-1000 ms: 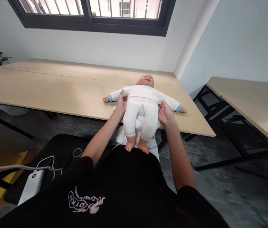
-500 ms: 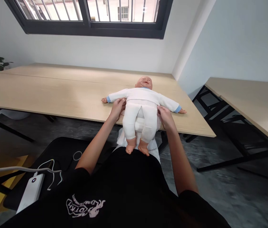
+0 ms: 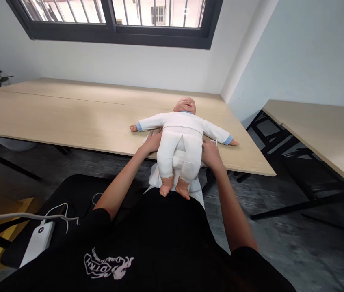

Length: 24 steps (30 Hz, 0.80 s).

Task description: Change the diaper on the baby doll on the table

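A baby doll [image 3: 182,120] lies on its back with arms spread, in a white top with blue cuffs and white leggings [image 3: 166,156]. Its bare feet hang past the table edge by my lap. Under its hips and between its thighs shows a white padded diaper [image 3: 178,159], with white edges sticking out on both sides. My left hand [image 3: 153,142] is closed on the diaper's edge beside the hip on the left, its fingertips partly hidden. Against the opposite hip, my right hand [image 3: 210,152] grips the other edge, fingers partly covered by the doll.
The doll rests at the front edge of a light wooden table [image 3: 92,121]. White cloth [image 3: 156,176] lies over my lap below it. A black chair [image 3: 71,190] at left bears a white power bank [image 3: 37,241] with cables. Another table [image 3: 321,129] stands at right.
Both hands have turned and pushed in closer against the doll's hips. White diaper edges now stick out beside each hand. The doll has stayed almost in place.
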Each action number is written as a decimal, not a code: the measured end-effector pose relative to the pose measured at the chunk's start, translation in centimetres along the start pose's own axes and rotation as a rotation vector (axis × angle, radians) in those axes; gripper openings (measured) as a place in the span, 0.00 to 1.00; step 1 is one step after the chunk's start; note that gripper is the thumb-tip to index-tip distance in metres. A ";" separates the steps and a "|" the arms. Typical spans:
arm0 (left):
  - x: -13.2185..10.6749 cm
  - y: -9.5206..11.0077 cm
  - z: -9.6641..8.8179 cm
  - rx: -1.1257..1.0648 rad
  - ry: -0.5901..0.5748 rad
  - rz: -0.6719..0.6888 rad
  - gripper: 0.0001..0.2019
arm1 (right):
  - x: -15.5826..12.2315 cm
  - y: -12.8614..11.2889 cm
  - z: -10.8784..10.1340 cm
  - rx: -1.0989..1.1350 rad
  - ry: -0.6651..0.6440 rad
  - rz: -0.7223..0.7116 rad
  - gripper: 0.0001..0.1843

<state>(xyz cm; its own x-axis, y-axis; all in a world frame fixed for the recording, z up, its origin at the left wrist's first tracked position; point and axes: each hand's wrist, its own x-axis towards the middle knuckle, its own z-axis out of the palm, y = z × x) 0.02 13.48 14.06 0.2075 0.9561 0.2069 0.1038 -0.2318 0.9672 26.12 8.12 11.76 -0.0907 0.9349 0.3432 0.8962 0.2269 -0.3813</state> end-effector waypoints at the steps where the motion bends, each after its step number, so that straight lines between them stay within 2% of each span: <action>1: 0.3 -0.2 -0.1 0.065 -0.046 0.009 0.09 | 0.1 0.1 0.0 -0.007 -0.019 0.000 0.20; 3: 0.9 -0.8 -0.5 0.234 -0.131 0.038 0.08 | 0.4 0.3 0.0 -0.008 -0.054 -0.004 0.22; 7: 1.8 -2.0 -1.3 0.467 -0.201 0.058 0.11 | 0.7 0.9 -0.1 -0.057 -0.140 0.000 0.28; 11: 1.9 -2.7 -2.3 0.589 -0.224 0.108 0.11 | 0.1 2.1 -0.6 -0.108 -0.218 0.003 0.29; 14: 1.0 -2.3 -2.8 0.635 -0.246 0.197 0.12 | -1.3 3.0 -1.2 -0.096 -0.227 -0.017 0.30; 17: -1.4 -1.3 -2.5 0.642 -0.147 0.296 0.10 | -3.7 2.9 -1.6 -0.049 -0.132 -0.009 0.33; 19: -3.9 -0.5 -1.7 0.605 -0.027 0.316 0.06 | -5.7 1.9 -1.5 0.036 0.010 0.008 0.34; 21: -6.7 0.1 -0.5 0.552 0.135 0.299 0.12 | -7.5 0.2 -1.2 0.177 0.184 -0.012 0.34; 24: -10.3 0.9 1.8 0.525 0.192 0.178 0.19 | -9.1 -3.1 -0.4 0.300 0.346 -0.138 0.35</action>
<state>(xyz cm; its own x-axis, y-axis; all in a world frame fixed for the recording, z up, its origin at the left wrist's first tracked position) -0.29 3.08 12.50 0.0906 0.8984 0.4297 0.5621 -0.4023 0.7226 24.40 -1.25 10.17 -0.0049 0.7562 0.6543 0.7165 0.4591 -0.5253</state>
